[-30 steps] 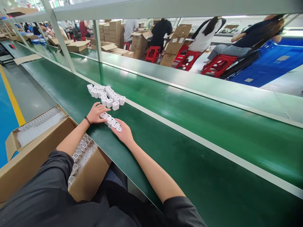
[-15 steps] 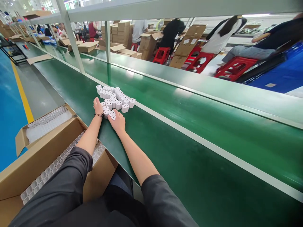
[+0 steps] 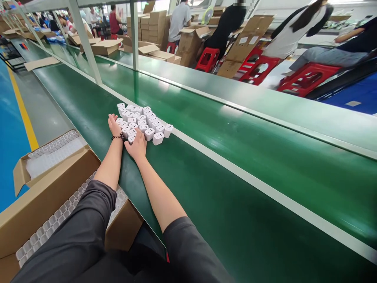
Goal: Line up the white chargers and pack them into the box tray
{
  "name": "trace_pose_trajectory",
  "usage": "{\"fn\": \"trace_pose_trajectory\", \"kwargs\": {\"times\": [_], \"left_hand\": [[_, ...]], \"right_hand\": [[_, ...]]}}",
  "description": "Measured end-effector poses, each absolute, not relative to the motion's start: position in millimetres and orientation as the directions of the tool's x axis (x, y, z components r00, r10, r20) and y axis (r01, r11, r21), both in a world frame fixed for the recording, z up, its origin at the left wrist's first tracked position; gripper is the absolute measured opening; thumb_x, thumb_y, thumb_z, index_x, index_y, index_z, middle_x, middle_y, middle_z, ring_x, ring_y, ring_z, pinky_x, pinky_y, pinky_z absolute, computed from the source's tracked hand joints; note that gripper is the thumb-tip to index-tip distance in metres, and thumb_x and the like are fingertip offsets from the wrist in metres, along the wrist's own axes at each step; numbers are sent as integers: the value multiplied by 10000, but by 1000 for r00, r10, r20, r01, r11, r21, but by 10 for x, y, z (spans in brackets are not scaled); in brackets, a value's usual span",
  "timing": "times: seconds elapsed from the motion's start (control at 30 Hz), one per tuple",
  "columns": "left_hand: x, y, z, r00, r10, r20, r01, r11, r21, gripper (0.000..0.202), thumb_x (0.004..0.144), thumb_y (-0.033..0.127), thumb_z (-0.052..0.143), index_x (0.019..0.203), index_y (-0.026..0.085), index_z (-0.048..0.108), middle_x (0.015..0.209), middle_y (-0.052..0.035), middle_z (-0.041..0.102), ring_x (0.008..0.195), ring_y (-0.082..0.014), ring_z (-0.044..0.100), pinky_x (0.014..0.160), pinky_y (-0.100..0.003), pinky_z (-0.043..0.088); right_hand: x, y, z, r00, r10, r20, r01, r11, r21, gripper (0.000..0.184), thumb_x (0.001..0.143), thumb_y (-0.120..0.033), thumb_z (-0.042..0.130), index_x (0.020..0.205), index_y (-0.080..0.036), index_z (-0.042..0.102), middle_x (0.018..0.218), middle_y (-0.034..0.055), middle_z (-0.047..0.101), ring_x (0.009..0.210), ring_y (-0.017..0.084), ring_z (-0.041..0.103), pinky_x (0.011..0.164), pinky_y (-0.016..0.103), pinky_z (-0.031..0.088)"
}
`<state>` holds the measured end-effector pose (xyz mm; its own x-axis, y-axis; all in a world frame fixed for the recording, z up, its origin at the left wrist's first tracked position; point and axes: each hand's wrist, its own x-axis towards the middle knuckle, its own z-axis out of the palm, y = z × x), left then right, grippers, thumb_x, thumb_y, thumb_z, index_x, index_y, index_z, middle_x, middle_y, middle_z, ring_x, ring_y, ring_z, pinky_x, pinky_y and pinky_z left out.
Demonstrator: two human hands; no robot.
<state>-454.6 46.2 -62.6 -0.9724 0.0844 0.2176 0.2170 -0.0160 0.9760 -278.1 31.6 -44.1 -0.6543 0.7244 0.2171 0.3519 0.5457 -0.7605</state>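
Many small white charger blocks [image 3: 141,123] with dark slots on top stand bunched together on the green conveyor belt [image 3: 188,173]. My left hand [image 3: 114,124] rests against the left side of the bunch, fingers stretched out and pointing away from me. My right hand [image 3: 137,146] lies over the near edge of the bunch, its fingers spread and touching the nearest blocks. A coiled black band [image 3: 118,136] circles my left wrist. Neither hand has a block lifted off the belt.
An open carton [image 3: 55,184] with rows of white blocks stands below the belt at left, beside a smaller carton [image 3: 20,169]. A pale rail [image 3: 235,165] runs along the belt, with a metal post [image 3: 85,43] beyond. Co-workers sit on red stools [image 3: 207,59] across.
My right hand has shifted left and slightly away from me over the near blocks. My left hand is a little farther left, its fingers more spread. The camera view has also moved.
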Motion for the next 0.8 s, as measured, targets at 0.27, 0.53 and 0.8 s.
{"fn": "trace_pose_trajectory", "kwargs": {"times": [0.27, 0.53, 0.8], "left_hand": [[-4598, 364, -522, -980, 69, 185, 177, -107, 978, 566, 1038, 590, 229, 1250, 178, 554, 1283, -118, 614, 1256, -186, 590, 1115, -335, 454], [-4409, 386, -487, -982, 89, 165, 158, -88, 984, 482, 1047, 518, 329, 1328, 169, 507, 1388, -129, 549, 1326, -196, 533, 1145, -323, 409], [-4368, 416, -477, -974, 106, 200, 198, -34, 980, 420, 1054, 477, 346, 1316, 193, 509, 1418, -101, 541, 1343, -186, 519, 1129, -294, 416]], "right_hand": [[-2860, 333, -461, -674, 696, 249, 306, 569, -763, 684, 895, -292, 556, 1510, -143, 296, 1394, 199, 458, 1284, 362, 465, 1048, 536, 431], [-2860, 376, -554, -678, 615, 402, 157, 657, -738, 479, 909, -123, 452, 1380, -154, 528, 1378, 168, 493, 1290, 281, 464, 1117, 463, 423], [-2746, 402, -412, -605, 590, 534, 152, 744, -650, 419, 965, -232, 467, 1368, -178, 567, 1457, 138, 474, 1316, 274, 464, 1125, 437, 401]]}}
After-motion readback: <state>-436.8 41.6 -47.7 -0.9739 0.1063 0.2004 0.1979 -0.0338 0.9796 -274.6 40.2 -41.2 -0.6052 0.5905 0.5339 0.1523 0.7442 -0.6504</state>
